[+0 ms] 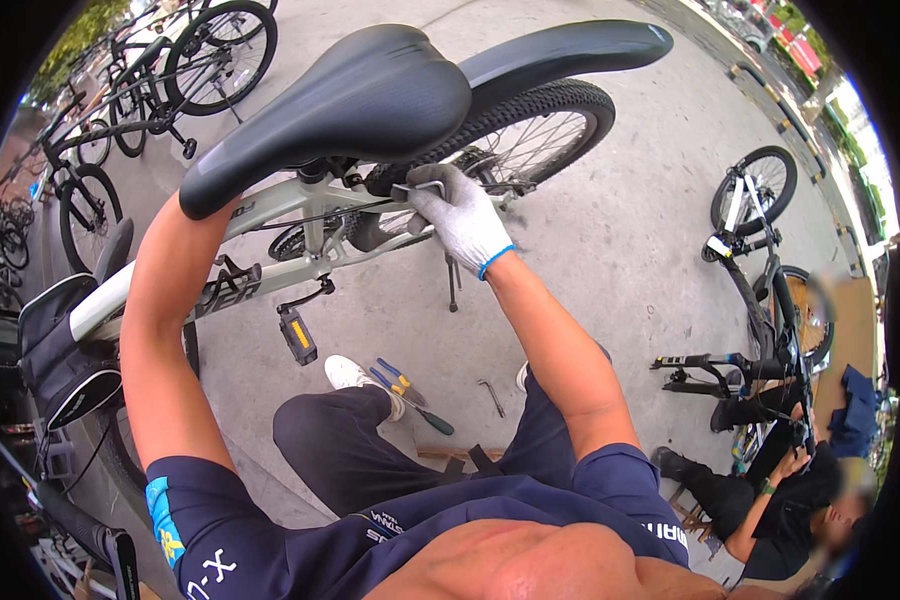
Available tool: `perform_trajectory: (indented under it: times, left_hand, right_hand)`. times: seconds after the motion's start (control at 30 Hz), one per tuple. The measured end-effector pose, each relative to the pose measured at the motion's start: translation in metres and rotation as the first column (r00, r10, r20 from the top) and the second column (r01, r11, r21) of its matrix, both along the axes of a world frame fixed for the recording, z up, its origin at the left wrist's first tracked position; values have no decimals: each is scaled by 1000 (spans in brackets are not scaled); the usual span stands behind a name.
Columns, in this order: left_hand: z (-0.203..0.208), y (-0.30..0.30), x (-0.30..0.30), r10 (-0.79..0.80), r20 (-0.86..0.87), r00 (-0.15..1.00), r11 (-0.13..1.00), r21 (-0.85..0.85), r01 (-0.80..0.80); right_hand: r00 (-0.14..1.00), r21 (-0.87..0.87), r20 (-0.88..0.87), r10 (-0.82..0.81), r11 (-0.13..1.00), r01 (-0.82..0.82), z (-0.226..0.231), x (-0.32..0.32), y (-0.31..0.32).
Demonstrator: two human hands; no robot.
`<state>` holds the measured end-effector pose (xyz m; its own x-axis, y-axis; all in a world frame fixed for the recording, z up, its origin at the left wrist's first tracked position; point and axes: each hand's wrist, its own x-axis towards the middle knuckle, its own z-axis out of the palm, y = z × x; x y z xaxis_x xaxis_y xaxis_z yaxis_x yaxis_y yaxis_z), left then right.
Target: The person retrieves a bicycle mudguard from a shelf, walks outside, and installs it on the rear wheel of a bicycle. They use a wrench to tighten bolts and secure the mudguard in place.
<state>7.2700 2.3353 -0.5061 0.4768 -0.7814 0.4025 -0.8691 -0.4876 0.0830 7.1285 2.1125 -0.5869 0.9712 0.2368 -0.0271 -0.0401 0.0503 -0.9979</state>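
Note:
A pale grey-white bicycle frame [315, 222] stands in front of me, with a black saddle [350, 95] uppermost. Behind the saddle a black mudguard [570, 48] arches over the rear wheel [580, 125]. My right hand [457, 212], in a white and grey knit glove with a blue cuff, is closed on a small bent metal hex key [425, 187] beside the frame, just below the saddle's rear. My left forearm [175, 270] reaches up behind the saddle's nose, which hides that hand and whatever it touches. A pedal [297, 335] hangs below the frame.
On the concrete near my feet lie pliers [392, 378], a green-handled screwdriver [432, 422] and an L-shaped wrench [491, 398]. A black bag [65, 350] hangs at the bicycle's front. Another bicycle [760, 260] and a person [770, 520] are at right; several bicycles stand at upper left.

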Motion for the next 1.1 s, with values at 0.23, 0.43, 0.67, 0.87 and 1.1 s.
perform_trajectory:
  times: [0.23, 0.43, 0.67, 0.87, 1.1]
  left_hand:
    - [-11, -18, 8, -80, -68, 994, 980, -186, 66]
    - [-1, -23, 9, -34, -142, 989, 989, -145, 13]
    - [1, -29, 18, -20, -161, 987, 993, -117, 1]
    - [1, -24, 21, -7, -164, 986, 995, -97, -9]
    - [8, -19, 13, 40, -160, 986, 996, -69, -52]
  right_hand:
    - [877, -221, 456, -153, 935, 278, -10, 8, 34]
    - [778, -298, 597, -194, 847, 441, -20, 22, 48]
    - [814, -366, 550, -186, 822, 435, -23, 27, 61]
    - [796, -444, 600, -82, 793, 417, -16, 26, 60]
    - [853, -502, 516, 74, 833, 232, -12, 17, 49]
